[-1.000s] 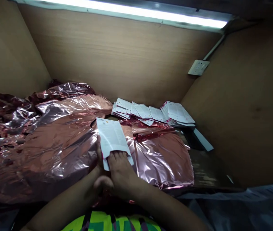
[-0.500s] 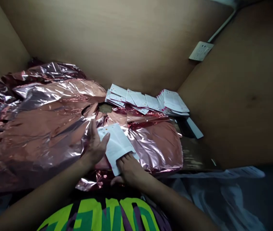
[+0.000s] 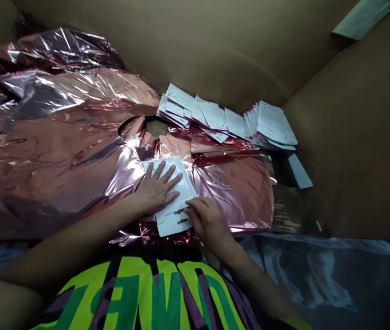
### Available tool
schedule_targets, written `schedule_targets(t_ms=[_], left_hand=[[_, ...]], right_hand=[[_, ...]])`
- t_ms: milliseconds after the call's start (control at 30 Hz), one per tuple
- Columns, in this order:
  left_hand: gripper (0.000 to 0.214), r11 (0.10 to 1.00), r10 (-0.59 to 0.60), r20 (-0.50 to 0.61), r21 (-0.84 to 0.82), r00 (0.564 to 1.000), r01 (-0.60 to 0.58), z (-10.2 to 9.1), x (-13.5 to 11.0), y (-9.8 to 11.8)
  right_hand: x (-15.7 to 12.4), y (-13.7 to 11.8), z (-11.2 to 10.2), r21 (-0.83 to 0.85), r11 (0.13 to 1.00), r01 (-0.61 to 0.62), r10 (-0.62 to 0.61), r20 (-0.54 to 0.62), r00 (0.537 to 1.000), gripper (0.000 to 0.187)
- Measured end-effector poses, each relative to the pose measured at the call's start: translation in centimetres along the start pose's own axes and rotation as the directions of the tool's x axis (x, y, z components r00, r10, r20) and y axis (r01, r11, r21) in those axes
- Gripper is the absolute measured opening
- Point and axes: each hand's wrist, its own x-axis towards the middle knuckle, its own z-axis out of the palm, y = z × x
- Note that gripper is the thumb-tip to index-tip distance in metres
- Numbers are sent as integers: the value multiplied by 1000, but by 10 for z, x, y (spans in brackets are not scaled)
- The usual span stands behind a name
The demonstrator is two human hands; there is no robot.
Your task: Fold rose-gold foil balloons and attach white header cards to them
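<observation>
A flat white packet (image 3: 167, 223) with a dark hang-hole slot near its lower edge lies on shiny pink metallic film (image 3: 64, 156). Spread out flat on its upper part is my left hand (image 3: 157, 189), palm down. My right hand (image 3: 209, 222) is at the packet's right edge, close to the slot, with thumb and forefinger pinched on it. The right hand's other fingers are curled and partly hidden.
Behind the film, several overlapping white packets (image 3: 212, 115) run along the wall, with a fanned stack (image 3: 274, 123) at their right end. A dark and white piece (image 3: 293, 169) lies below that stack. Clear plastic (image 3: 319, 270) is at lower right; a wall socket (image 3: 363, 20) is above.
My right hand has come out of the packet's opening and moved to its right edge. My left hand has gone from holding the left edge to lying flat on top. The view has tilted down.
</observation>
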Motion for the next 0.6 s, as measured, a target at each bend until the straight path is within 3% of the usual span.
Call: schedule_targets(t_ms=[67, 167, 333, 467, 600], left_hand=[[61, 1000, -2, -4, 7, 1000, 2, 1, 1, 4], [64, 1000, 22, 11, 4, 1000, -22, 2, 3, 9], [64, 1000, 29, 22, -1, 999, -29, 5, 3, 10], [65, 999, 32, 20, 5, 999, -32, 6, 3, 8], [66, 999, 34, 32, 10, 999, -34, 7, 4, 8]], right_hand=[[1, 8, 4, -39, 996, -82, 79, -76, 994, 14], [3, 12, 10, -53, 993, -106, 103, -44, 994, 12], [4, 4, 9, -50, 997, -65, 67, 31, 997, 7], [2, 5, 11, -80, 997, -18, 13, -57, 998, 14], [4, 8, 14, -93, 996, 9, -15, -69, 998, 19]])
